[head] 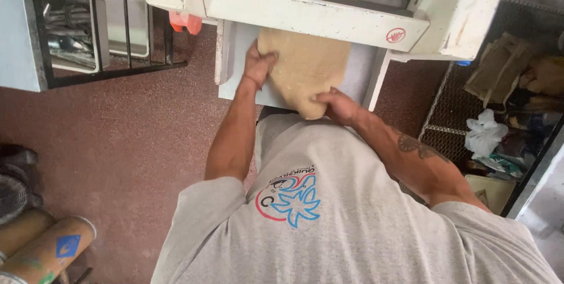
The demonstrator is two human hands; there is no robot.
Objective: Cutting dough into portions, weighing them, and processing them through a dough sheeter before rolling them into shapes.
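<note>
Upper centre of frame: a flat tan dough sheet [302,69], pale beige, matte, rolled thin, with a rounded lower edge, lies on the grey sloped tray [235,66] of a white dough-rolling machine [329,11]. Its top end runs under the machine's white front bar; its lower tip hangs just past the tray's near edge, by the person's grey shirt [329,213]. Left hand [258,64] sits at the sheet's left edge, fingers curled onto the dough, grip closed over that edge. Right hand [335,105] is at the sheet's lower right, fingers bunched, pinching the dough near its bottom tip. Both forearms reach up from the lower frame; the right one carries a dark tattoo. Reddish-brown speckled floor [129,137] fills the left side. Black wire rack [106,25] with metal parts is in the upper left, cardboard tubes [47,249] in the lower left, a cluttered shelf [505,102] with bags and white plastic on the right.
</note>
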